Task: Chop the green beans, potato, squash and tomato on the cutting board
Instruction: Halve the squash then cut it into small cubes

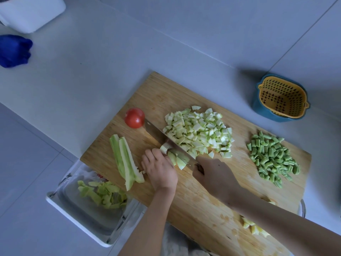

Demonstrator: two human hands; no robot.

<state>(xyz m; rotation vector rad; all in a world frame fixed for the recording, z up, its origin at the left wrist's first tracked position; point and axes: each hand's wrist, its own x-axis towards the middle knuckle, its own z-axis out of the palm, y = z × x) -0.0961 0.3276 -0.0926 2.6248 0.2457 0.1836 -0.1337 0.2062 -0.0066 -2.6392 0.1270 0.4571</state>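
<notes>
The left hand (159, 167) pins the squash (178, 158) with curled fingers, the right hand (212, 174) clamps the knife (160, 135); fingertips are best tucked behind the blade

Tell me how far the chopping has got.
Done: green beans lie chopped in a pile; yellow chunks near the cutting board edge look like cut potato. In hand: left hand holds a squash piece while the right hand slices it with the knife, beside the diced squash pile. Left: two long squash strips and the whole tomato.
</notes>
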